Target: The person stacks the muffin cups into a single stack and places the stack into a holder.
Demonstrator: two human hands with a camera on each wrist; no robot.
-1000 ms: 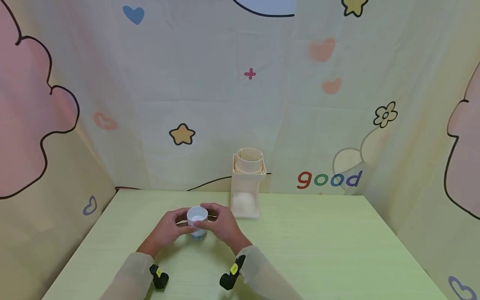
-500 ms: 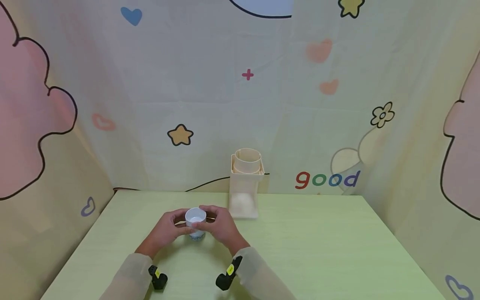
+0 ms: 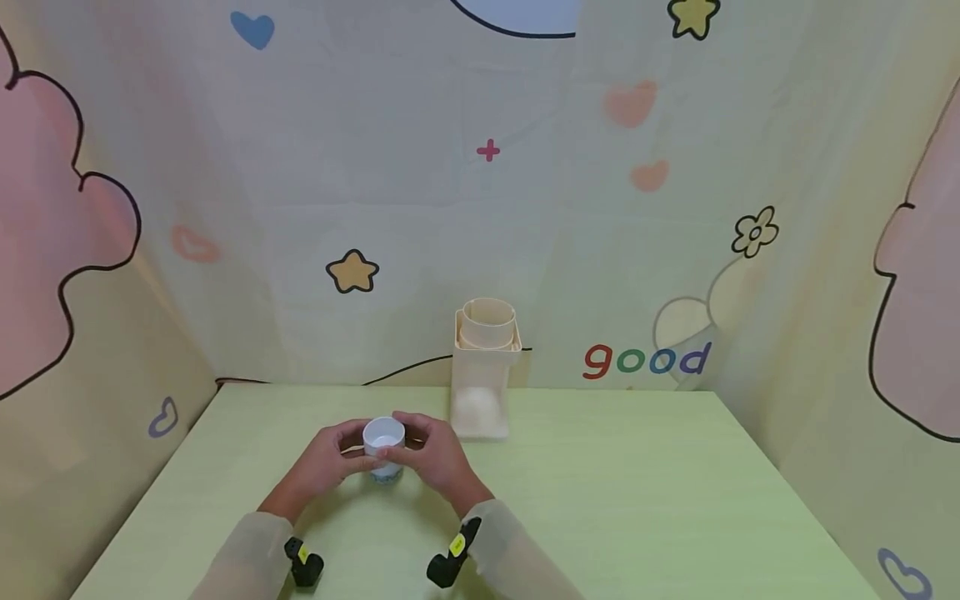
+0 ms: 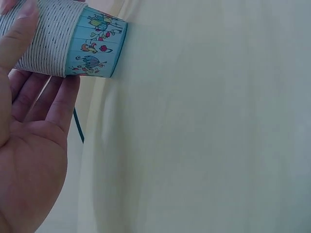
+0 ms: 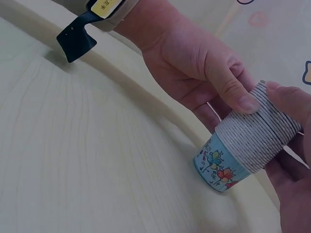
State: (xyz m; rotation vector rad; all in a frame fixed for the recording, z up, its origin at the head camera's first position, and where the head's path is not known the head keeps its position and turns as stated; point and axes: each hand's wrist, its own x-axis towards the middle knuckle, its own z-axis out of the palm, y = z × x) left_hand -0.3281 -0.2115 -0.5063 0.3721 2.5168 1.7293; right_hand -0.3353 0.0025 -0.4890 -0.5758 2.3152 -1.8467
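Observation:
A stack of paper cups [image 3: 384,442] is held upright between both hands, over the near left part of the table in the head view. Its many rims lie close together, and the bottom cup is light blue with a printed flower pattern [image 5: 221,167]. My left hand [image 3: 326,458] grips the stack from the left, thumb across the rims and fingers behind. From the other side my right hand [image 3: 438,458] grips it, thumb on the front. In the left wrist view the stacked rims [image 4: 51,39] lie against the left hand's fingers [image 4: 63,102]. The blue base projects below both hands.
A cream-coloured stand [image 3: 480,392] with a round tube [image 3: 489,325] in its top stands at the table's back edge, beyond the right hand. The pale green table [image 3: 637,500] reaches a patterned cloth backdrop [image 3: 420,167]. Black wrist cameras [image 3: 453,558] hang by the sleeves.
The head view has drifted slightly, so the scene sits a little further left in it. Both hands keep their grip on the paper cups, with hardly any other movement.

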